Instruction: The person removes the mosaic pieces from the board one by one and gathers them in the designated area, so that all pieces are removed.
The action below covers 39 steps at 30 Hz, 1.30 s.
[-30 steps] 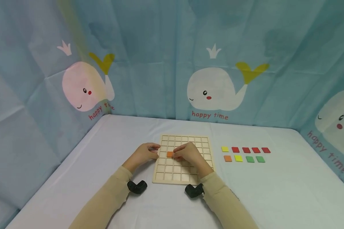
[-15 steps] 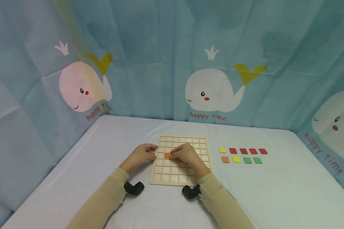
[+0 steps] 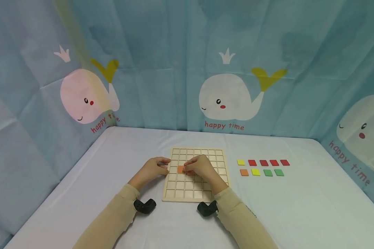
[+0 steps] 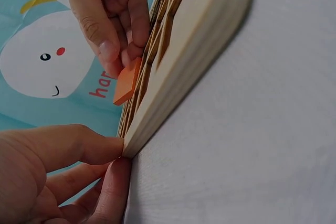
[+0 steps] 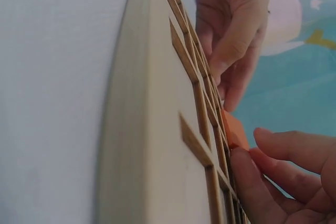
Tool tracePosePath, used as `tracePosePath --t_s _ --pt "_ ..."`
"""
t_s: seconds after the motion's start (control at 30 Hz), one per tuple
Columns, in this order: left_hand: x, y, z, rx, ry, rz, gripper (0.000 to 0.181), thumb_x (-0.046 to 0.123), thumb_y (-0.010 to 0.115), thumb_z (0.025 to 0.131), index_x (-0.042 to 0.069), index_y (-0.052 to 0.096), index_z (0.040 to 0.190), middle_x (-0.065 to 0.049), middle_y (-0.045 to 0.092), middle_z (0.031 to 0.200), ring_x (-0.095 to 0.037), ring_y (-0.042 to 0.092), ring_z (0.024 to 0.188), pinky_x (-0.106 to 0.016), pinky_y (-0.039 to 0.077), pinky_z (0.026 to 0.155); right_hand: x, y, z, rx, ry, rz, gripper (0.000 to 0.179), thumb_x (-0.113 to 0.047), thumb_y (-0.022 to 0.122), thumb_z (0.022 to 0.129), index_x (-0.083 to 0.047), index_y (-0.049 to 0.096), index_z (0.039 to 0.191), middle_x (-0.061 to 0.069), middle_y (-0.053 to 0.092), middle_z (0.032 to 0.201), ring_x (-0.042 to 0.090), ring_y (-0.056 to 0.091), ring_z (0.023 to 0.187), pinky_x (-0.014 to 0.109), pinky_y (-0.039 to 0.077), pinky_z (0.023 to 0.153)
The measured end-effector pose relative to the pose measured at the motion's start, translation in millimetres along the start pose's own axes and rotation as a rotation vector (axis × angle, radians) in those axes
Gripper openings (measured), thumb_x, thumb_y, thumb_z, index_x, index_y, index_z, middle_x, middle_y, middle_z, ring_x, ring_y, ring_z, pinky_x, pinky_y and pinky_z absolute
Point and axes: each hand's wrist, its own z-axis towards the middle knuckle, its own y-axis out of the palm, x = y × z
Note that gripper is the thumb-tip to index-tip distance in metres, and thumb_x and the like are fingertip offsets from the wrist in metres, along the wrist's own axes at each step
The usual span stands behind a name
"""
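A wooden grid board lies on the white table. My left hand holds its left edge; in the left wrist view the index finger and thumb meet the rim. Over the board, my right hand pinches an orange square tile at its right side. From the left wrist, that orange tile looks tilted, with one edge raised above the grid. The right wrist view shows the thumb touching the tile. Part of the tile is hidden by the right fingers.
Right of the board lie two rows of loose tiles: a yellow tile and several red tiles behind, then an orange tile, a yellow tile and green tiles in front. A printed whale curtain backs the table.
The head view has shifted slightly, moving everything a little left in it. Both hands keep nearly the same places on the board. The pinched orange tile looks lighter now.
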Motion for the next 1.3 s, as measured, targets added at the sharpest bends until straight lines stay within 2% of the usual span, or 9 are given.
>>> tracePosePath --t_s 0.37,0.63,0.93,1.07,1.3 --pt "-0.2 3.8 1.8 -0.005 0.001 -0.004 0.050 0.005 0.069 0.083 0.007 0.063 0.132 -0.013 0.062 0.132 -0.023 0.060 0.109 -0.032 0.052 0.085 0.9 1.3 -2.0 0.058 -0.025 -0.080 0.011 -0.004 0.074 0.086 0.001 0.076 0.096 0.015 0.072 0.104 0.015 0.072 0.080 0.028 0.060 0.073" --pt "0.3 5.5 2.2 -0.015 0.003 -0.009 0.050 0.006 0.067 0.083 0.006 0.062 0.133 -0.015 0.060 0.133 -0.024 0.060 0.110 -0.030 0.052 0.084 4.2 4.3 -0.6 0.069 -0.033 0.001 0.013 0.001 0.072 0.086 0.006 0.074 0.098 0.021 0.072 0.101 0.021 0.074 0.079 0.029 0.061 0.071" --pt "-1.9 3.9 1.8 -0.003 0.009 -0.013 0.050 0.002 0.069 0.082 0.005 0.063 0.132 -0.016 0.061 0.132 -0.024 0.061 0.108 -0.031 0.054 0.083 -3.4 -4.1 -0.5 0.095 0.003 0.017 0.014 -0.003 0.074 0.086 0.003 0.074 0.099 0.018 0.073 0.100 0.015 0.072 0.072 0.030 0.061 0.070" --pt "-1.8 2.3 0.9 0.008 0.003 -0.014 0.051 0.002 0.070 0.081 0.005 0.063 0.132 -0.016 0.062 0.132 -0.024 0.061 0.108 -0.030 0.053 0.082 -6.7 -6.5 -0.2 0.085 0.022 0.035 0.015 -0.002 0.073 0.086 0.004 0.074 0.099 0.018 0.073 0.099 0.014 0.071 0.069 0.031 0.061 0.070" --pt "-0.5 0.9 2.6 0.016 -0.002 -0.017 0.051 0.002 0.070 0.081 0.004 0.063 0.131 -0.016 0.062 0.130 -0.024 0.060 0.107 -0.030 0.053 0.082 -7.5 -6.0 -0.2 0.053 0.005 0.011 0.014 0.001 0.072 0.086 0.005 0.074 0.099 0.019 0.073 0.100 0.015 0.072 0.071 0.030 0.061 0.069"
